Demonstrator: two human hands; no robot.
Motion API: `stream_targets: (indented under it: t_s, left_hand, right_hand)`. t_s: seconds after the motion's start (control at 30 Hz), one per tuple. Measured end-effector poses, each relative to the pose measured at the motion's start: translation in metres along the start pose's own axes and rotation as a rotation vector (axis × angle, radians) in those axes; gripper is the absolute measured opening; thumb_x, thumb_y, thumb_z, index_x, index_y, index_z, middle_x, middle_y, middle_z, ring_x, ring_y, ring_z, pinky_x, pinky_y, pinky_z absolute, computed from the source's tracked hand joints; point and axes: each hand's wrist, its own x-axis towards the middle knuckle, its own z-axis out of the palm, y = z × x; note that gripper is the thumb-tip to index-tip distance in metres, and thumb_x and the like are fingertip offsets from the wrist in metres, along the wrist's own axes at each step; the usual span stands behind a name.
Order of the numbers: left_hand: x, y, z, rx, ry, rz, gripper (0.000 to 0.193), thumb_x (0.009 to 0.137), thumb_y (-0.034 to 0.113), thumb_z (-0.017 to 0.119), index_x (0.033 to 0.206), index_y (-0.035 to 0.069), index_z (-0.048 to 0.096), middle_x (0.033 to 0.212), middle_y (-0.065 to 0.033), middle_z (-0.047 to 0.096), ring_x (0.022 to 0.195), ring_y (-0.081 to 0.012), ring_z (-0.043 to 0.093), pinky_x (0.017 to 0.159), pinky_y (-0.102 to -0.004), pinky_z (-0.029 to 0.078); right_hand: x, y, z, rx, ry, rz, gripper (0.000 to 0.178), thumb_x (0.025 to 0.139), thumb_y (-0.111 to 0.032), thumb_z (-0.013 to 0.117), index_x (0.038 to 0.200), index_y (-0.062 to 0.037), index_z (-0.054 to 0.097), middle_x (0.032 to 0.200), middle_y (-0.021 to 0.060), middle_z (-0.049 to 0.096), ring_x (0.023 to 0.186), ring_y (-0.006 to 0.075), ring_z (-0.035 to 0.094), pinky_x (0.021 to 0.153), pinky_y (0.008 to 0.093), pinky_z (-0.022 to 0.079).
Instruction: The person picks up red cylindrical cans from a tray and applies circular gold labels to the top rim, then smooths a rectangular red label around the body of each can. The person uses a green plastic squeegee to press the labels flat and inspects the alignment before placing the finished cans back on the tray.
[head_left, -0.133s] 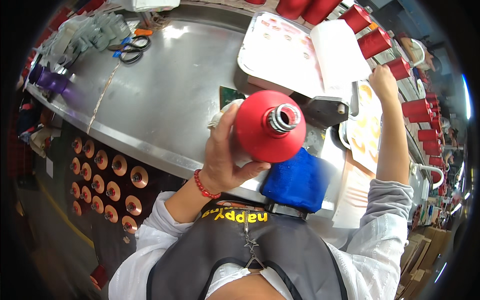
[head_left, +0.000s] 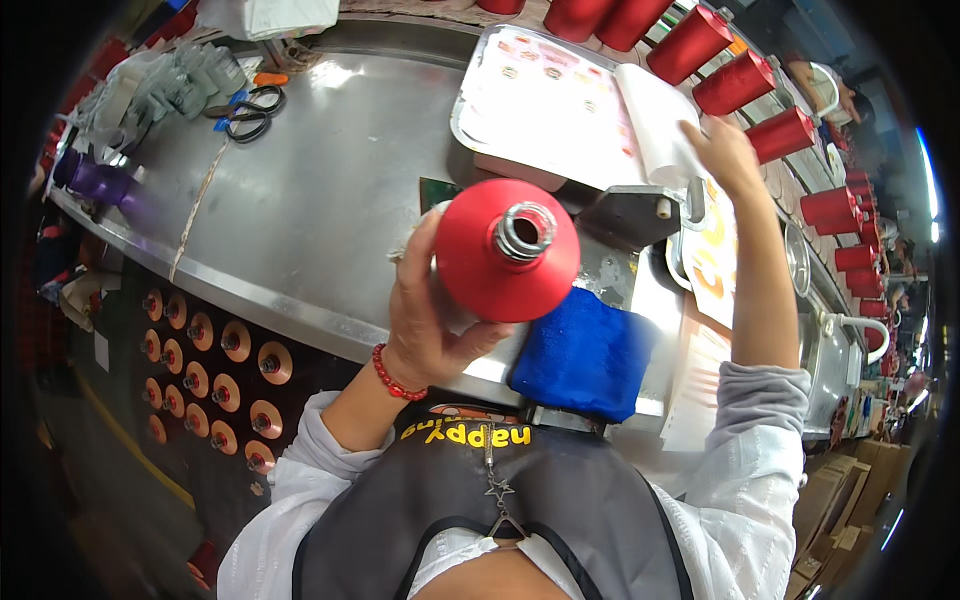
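My left hand (head_left: pixel 415 315) is closed around a red metal bottle (head_left: pixel 500 285), whose open, silver threaded neck tilts toward me. Something whitish shows at the fingertips behind it, too hidden to name. Over at the right, my right hand (head_left: pixel 728 155) reaches out with fingers apart and slightly blurred, nearest the edge of a white paper sheet (head_left: pixel 655 125). I see nothing in its grip. That sheet lies over one side of a white tray (head_left: pixel 462 125) holding a sheet with small printed marks. Below the right hand is another sheet with orange-yellow prints (head_left: pixel 712 265).
A dark metal bracket (head_left: pixel 630 215) and a blue cloth pad (head_left: pixel 580 355) sit close by the bottle. Black-handled scissors (head_left: pixel 255 115) lie at the back left. Red bottles (head_left: pixel 735 82) line the right side. Several copper-coloured discs (head_left: pixel 235 340) stand below the table edge.
My right hand has moved left, from beside a red bottle to the white paper sheet's edge. The whole view has shifted slightly; the bottle stays in my left hand.
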Motion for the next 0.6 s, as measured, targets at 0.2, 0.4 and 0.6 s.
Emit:
stream_targets:
  t_s: [0.2,0.4,0.6]
  left_hand:
    - [0.002,0.013,0.000,0.032,0.007,0.004,0.108,0.088,0.048,0.075,0.155,-0.006,0.011,0.151,-0.0250,0.037,0.138,-0.0333,0.043,0.114,-0.0453,0.037]
    - [0.025,0.035,-0.007,0.070,0.083,0.008,0.100,0.092,0.059,0.065,0.153,-0.007,0.021,0.151,-0.0235,0.036,0.137,-0.0298,0.043,0.115,-0.0412,0.034]
    - [0.060,0.050,0.003,0.212,-0.004,-0.012,0.065,0.097,0.045,0.066,0.138,-0.004,0.051,0.136,-0.0178,0.053,0.122,-0.0258,0.054,0.106,-0.0360,0.042]
  right_hand:
    - [0.019,-0.024,0.046,0.102,-0.117,-0.112,0.048,0.084,-0.039,0.063,0.096,0.0068,0.073,0.098,0.0299,0.070,0.089,0.0431,0.069,0.087,0.0465,0.053]
    - [-0.007,0.055,-0.004,1.291,0.017,0.342,0.028,0.088,-0.016,0.062,0.112,-0.0006,0.066,0.093,0.0092,0.069,0.082,0.0219,0.068,0.075,0.0369,0.056]
    - [-0.160,0.195,-0.013,2.068,0.313,0.333,0.025,0.094,-0.012,0.064,0.117,-0.0009,0.063,0.105,0.0126,0.071,0.095,0.0253,0.071,0.086,0.0393,0.059]
